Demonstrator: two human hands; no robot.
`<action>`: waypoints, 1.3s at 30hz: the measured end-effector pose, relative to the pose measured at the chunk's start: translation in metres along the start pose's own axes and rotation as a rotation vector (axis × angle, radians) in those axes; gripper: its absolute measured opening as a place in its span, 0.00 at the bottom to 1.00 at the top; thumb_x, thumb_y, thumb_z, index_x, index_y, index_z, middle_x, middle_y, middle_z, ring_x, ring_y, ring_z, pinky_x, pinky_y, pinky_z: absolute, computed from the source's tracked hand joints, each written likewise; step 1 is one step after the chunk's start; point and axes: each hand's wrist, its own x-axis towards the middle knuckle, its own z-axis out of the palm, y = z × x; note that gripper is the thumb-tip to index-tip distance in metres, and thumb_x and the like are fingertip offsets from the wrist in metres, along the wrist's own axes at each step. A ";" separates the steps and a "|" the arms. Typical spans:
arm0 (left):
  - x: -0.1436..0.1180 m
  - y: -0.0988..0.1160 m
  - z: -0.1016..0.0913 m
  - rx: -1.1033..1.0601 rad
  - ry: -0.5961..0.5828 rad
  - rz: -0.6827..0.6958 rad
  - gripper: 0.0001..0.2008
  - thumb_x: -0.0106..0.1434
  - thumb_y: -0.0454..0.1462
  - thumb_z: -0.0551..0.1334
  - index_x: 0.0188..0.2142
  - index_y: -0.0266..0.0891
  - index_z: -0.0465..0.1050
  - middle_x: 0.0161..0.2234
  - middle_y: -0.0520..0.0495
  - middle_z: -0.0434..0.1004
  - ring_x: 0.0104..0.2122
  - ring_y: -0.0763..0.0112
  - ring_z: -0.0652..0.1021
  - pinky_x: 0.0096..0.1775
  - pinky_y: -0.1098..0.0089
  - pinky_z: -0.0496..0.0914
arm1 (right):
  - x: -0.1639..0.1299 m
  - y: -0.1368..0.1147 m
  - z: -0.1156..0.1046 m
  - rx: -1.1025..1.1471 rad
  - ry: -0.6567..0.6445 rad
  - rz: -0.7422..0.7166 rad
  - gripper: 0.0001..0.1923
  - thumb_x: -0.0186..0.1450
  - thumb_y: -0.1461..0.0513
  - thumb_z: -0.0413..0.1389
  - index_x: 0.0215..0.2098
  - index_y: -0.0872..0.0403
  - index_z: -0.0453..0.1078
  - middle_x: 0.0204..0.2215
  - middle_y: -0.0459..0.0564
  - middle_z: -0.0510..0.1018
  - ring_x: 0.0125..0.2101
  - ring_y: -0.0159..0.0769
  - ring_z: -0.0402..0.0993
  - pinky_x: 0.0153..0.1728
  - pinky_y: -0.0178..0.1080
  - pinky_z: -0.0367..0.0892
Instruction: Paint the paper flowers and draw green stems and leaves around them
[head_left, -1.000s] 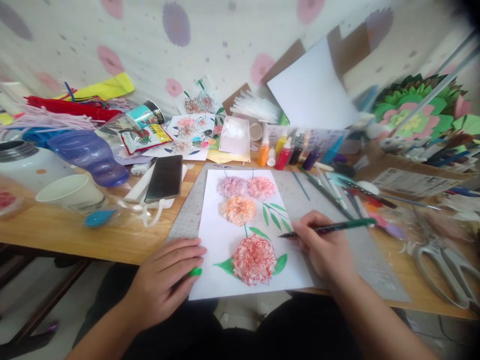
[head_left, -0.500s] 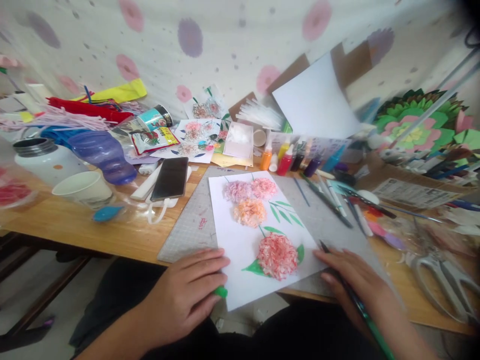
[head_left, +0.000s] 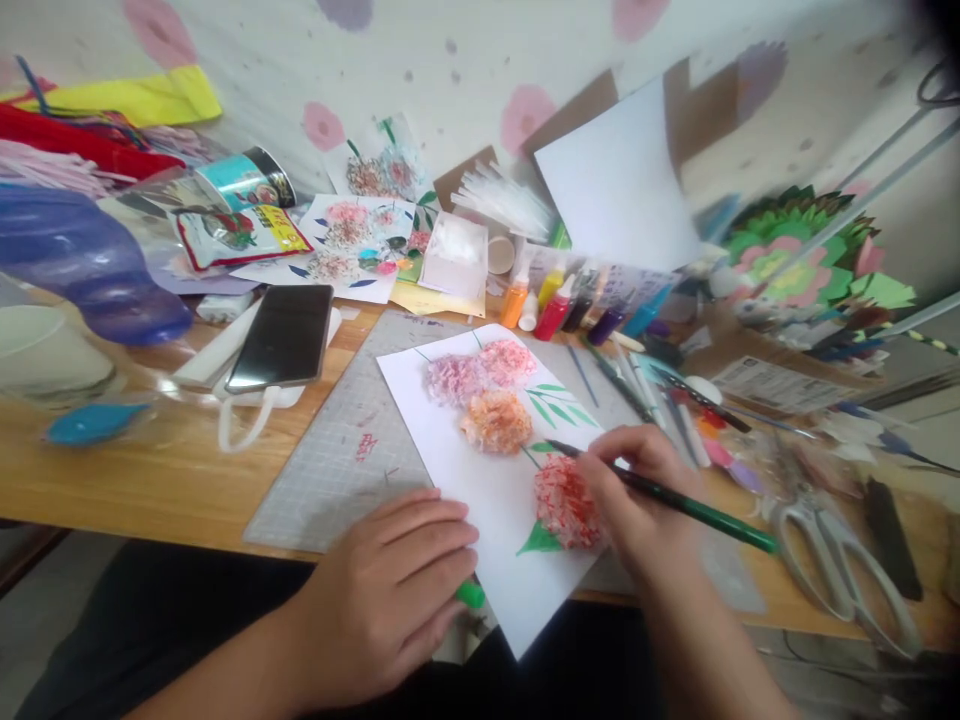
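Observation:
Between the thumb and fingers of my right hand (head_left: 649, 490) is a dark green brush pen (head_left: 697, 510), its dark tip over the paper by the orange flower (head_left: 496, 420). My left hand (head_left: 397, 580) lies at the left edge of the white paper (head_left: 487, 510), with a green pen cap (head_left: 470, 594) poking out from its curled fingers. On the paper are a lilac flower (head_left: 455, 379), a pink flower (head_left: 508, 362) and a red flower (head_left: 564, 500), partly covered by my right hand. Painted green leaves (head_left: 559, 405) lie right of the orange one.
Beneath the paper is a grey cutting mat (head_left: 322, 470). A phone (head_left: 281, 338) lies to the left, near a blue balloon (head_left: 94, 424). Paint bottles (head_left: 553, 310) stand behind the paper. Scissors (head_left: 840, 570) rest at the right, before a cardboard box (head_left: 787, 375) of tools.
My right hand has lifted the brush pen and brought it left over the paper, near the orange flower. The paper has turned somewhat, and the camera view has shifted to the right.

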 end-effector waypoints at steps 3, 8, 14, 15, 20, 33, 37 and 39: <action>-0.003 0.001 0.003 0.023 0.039 -0.004 0.12 0.62 0.32 0.58 0.45 0.36 0.75 0.43 0.47 0.81 0.49 0.67 0.76 0.60 0.64 0.67 | 0.001 0.000 0.008 -0.036 -0.073 -0.027 0.07 0.58 0.65 0.57 0.23 0.52 0.65 0.18 0.42 0.71 0.20 0.29 0.67 0.22 0.33 0.62; -0.005 0.001 0.010 0.068 0.079 0.023 0.12 0.63 0.31 0.55 0.41 0.35 0.77 0.41 0.47 0.81 0.49 0.67 0.76 0.59 0.66 0.67 | -0.003 0.000 0.010 -0.025 -0.132 -0.097 0.07 0.59 0.67 0.57 0.25 0.51 0.66 0.20 0.43 0.71 0.21 0.30 0.66 0.26 0.38 0.62; -0.011 -0.002 0.018 0.114 0.094 0.027 0.13 0.63 0.30 0.54 0.40 0.37 0.77 0.43 0.48 0.81 0.52 0.65 0.75 0.60 0.65 0.68 | 0.003 -0.003 0.010 -0.068 -0.201 -0.160 0.07 0.59 0.69 0.58 0.27 0.52 0.67 0.18 0.42 0.72 0.20 0.30 0.67 0.28 0.41 0.59; -0.011 -0.002 0.018 0.118 0.086 0.031 0.13 0.62 0.30 0.55 0.40 0.37 0.77 0.44 0.48 0.81 0.52 0.64 0.75 0.59 0.65 0.68 | 0.003 -0.003 0.010 -0.076 -0.203 -0.154 0.07 0.59 0.69 0.58 0.27 0.52 0.67 0.19 0.42 0.72 0.20 0.30 0.67 0.28 0.41 0.59; -0.010 -0.001 0.015 0.129 0.063 0.019 0.13 0.61 0.30 0.55 0.40 0.37 0.77 0.44 0.48 0.81 0.53 0.65 0.74 0.59 0.66 0.69 | -0.002 -0.003 0.005 0.001 -0.262 -0.117 0.08 0.59 0.69 0.58 0.26 0.51 0.65 0.18 0.41 0.71 0.20 0.31 0.66 0.30 0.43 0.58; -0.006 0.004 0.013 0.110 0.053 -0.034 0.12 0.64 0.32 0.55 0.41 0.37 0.77 0.41 0.47 0.82 0.50 0.66 0.77 0.58 0.66 0.71 | 0.001 -0.005 0.003 -0.016 -0.310 -0.230 0.07 0.58 0.70 0.58 0.28 0.52 0.67 0.20 0.42 0.72 0.19 0.31 0.66 0.30 0.44 0.56; -0.006 0.005 0.011 0.107 0.039 -0.037 0.12 0.64 0.31 0.55 0.42 0.36 0.76 0.43 0.46 0.82 0.50 0.65 0.77 0.57 0.65 0.72 | 0.005 -0.013 -0.001 0.045 -0.405 -0.269 0.07 0.58 0.70 0.57 0.27 0.51 0.67 0.19 0.42 0.72 0.19 0.31 0.67 0.31 0.44 0.57; -0.006 0.005 0.011 0.109 0.040 -0.035 0.12 0.63 0.31 0.55 0.42 0.35 0.76 0.43 0.46 0.82 0.51 0.65 0.77 0.58 0.65 0.71 | 0.005 -0.014 -0.003 0.099 -0.419 -0.261 0.08 0.58 0.70 0.55 0.26 0.51 0.66 0.18 0.42 0.71 0.20 0.31 0.67 0.33 0.45 0.58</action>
